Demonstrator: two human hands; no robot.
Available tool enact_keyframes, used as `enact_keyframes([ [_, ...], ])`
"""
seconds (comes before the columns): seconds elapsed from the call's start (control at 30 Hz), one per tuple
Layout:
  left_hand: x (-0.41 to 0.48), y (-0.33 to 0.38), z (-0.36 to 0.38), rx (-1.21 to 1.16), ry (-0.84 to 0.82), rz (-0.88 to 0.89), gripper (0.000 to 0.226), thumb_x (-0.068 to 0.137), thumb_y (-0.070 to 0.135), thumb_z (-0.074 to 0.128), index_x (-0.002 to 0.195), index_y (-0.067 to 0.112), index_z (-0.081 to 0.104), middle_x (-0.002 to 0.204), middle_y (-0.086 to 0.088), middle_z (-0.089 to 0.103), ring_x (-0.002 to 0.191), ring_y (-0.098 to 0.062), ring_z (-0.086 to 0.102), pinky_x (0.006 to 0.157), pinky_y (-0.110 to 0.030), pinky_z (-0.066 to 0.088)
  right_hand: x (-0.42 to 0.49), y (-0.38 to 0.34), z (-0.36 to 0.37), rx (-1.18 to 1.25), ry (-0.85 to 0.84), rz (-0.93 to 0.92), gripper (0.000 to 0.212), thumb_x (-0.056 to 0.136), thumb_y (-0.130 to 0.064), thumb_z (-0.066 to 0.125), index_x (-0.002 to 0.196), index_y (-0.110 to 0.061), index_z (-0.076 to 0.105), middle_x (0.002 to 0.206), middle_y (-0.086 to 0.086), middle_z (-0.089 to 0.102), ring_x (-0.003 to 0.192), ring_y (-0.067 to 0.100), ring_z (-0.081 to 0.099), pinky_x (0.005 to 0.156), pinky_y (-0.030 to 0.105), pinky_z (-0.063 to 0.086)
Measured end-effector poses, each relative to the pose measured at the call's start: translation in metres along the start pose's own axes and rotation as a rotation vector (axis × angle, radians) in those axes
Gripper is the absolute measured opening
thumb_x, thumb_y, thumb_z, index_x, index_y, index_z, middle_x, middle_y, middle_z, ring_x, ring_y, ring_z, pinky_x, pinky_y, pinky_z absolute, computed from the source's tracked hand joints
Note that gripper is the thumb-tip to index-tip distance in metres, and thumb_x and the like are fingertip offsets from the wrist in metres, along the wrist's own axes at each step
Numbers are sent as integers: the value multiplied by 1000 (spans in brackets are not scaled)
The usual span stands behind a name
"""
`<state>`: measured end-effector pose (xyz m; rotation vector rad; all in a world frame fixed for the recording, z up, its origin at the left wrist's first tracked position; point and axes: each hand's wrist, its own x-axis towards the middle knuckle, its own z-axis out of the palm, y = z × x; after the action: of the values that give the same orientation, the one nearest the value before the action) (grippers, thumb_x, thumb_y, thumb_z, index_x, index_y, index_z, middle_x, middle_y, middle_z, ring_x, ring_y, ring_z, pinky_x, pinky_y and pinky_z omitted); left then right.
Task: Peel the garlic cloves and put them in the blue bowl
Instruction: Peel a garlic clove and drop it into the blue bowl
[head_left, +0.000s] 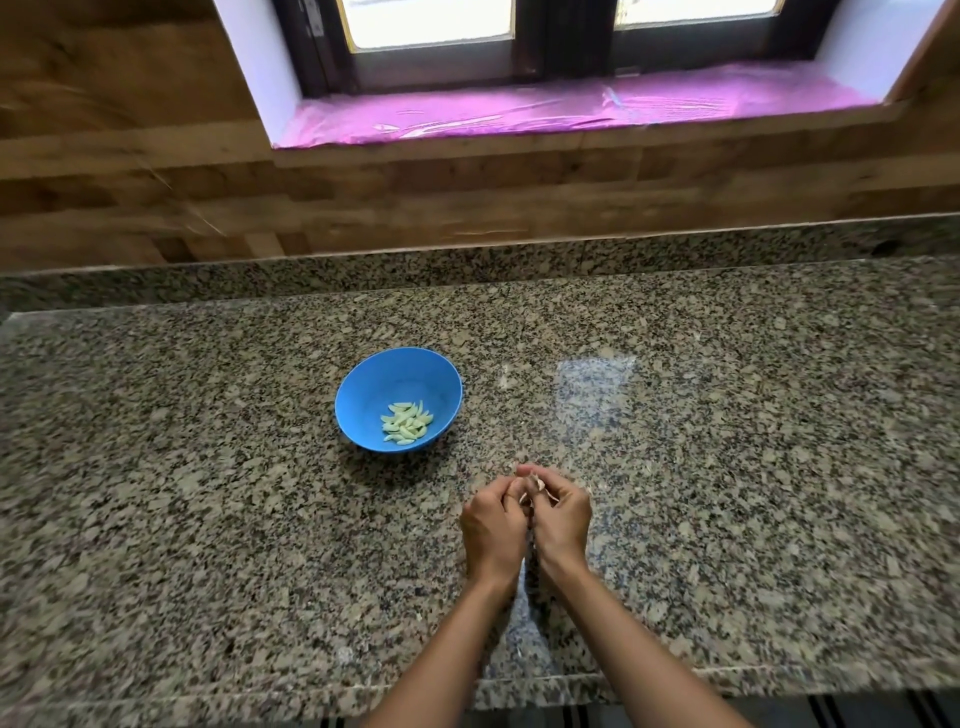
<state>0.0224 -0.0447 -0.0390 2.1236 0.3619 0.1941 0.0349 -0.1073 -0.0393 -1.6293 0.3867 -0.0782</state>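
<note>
Fingers hide most of the small thing we see between the two hands. Only a pale bit of it pokes out, and we think it is a garlic clove (535, 487) with its papery skin, but it is too small and blurry to be sure. The left hand (492, 527) and the right hand (561, 519) sit close together, touching, with their fingers curled in tight around that pale bit. We cannot tell which fingers pinch it. Both arms come up from the bottom edge, where they are cut off.

We count one blue bowl (363, 395). It stands on the speckled stone counter (727, 467), at about eleven o'clock from the hands and a little way off from them. Inside it lies a small heap of peeled cloves (408, 422), pale green-white. They overlap, so we cannot count them well; there are more than ten.

We count two hands and one clove held in them. A few tiny pale flecks lie on the counter near the hands, too hard to make out against the speckles.

At twelve o'clock, far back, we see a window (561, 31), cut off at the top, with a shiny pink sheet (519, 111) on its sill. Wood-look wall (130, 182) runs below it.
</note>
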Motion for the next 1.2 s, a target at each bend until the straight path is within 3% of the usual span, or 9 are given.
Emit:
enact_keyframes([
  [0.37, 7, 0, -6, -405, -180, -364, 16, 94, 15, 55, 90, 8, 69, 76, -9, 70, 61, -15, 65, 55, -25, 54, -2, -2, -15, 34, -18, 1, 24, 86, 0, 58, 88, -22, 66, 92, -1, 68, 66, 12, 60, 59, 18, 53],
  [0.5, 24, -16, -29, -385, -274, -422, 9, 86, 10, 66, 92, 6, 71, 78, -6, 72, 69, -16, 66, 72, -32, 57, 20, -6, -55, -381, -153, -106, 29, 88, 4, 52, 108, -13, 65, 108, 6, 67, 64, 13, 63, 56, 19, 53],
  [0.57, 30, -20, -35, -173, -341, -355, 9, 78, 6, 74, 87, 8, 73, 77, 7, 68, 76, -12, 66, 80, -31, 57, 33, -6, -73, -662, -174, -184, 33, 87, 8, 49, 111, -9, 64, 124, 8, 60, 97, 18, 64, 84, 27, 54],
  [0.63, 33, -16, -39, -65, -395, -326, 5, 75, 7, 77, 78, 9, 73, 76, 4, 70, 74, -14, 68, 78, -33, 58, 41, -4, -83, -904, -217, -183, 36, 87, 1, 51, 116, -16, 62, 140, 4, 45, 130, 25, 41, 112, 45, 23],
  [0.7, 34, -12, -41, 9, -435, -311, 8, 77, 11, 75, 74, 5, 71, 73, -6, 71, 65, -15, 67, 69, -34, 59, 40, 0, -86, -1153, -236, -195, 53, 88, -9, 51, 136, -29, 41, 154, 1, 15, 144, 25, 2, 105, 53, -15],
  [0.8, 35, -7, -38, 219, -474, -199, 9, 81, 15, 72, 78, 6, 69, 70, -1, 69, 59, -6, 63, 53, -17, 50, 25, 6, -78, -1258, -160, -380, 70, 89, -18, 48, 146, -32, 10, 153, 3, -17, 139, 20, -25, 98, 49, -34],
  [0.93, 28, -11, -37, 326, -456, -20, 8, 83, 19, 70, 81, 11, 69, 74, 3, 68, 68, -7, 66, 56, -14, 51, -4, 15, -50, -1081, -396, -528, 51, 96, -38, 23, 145, -31, 8, 152, -8, -8, 141, 11, -15, 108, 34, -26],
  [1.03, 35, -13, -42, 136, -402, -151, 7, 76, 15, 77, 78, 10, 73, 72, -1, 72, 70, -14, 69, 69, -30, 59, -2, 32, -41, -1189, -565, -436, 76, 74, -65, -15, 140, -28, -19, 146, -7, -27, 137, 10, -25, 103, 33, -33],
  [1.2, 33, -12, -35, 523, -410, 124, 10, 89, 20, 63, 85, 12, 64, 83, -2, 67, 77, -13, 63, 75, -32, 55, 3, 50, -37, -1300, -499, -444, 71, 94, -63, 17, 145, -15, 27, 153, 2, 21, 139, 18, 24, 109, 45, 6],
])
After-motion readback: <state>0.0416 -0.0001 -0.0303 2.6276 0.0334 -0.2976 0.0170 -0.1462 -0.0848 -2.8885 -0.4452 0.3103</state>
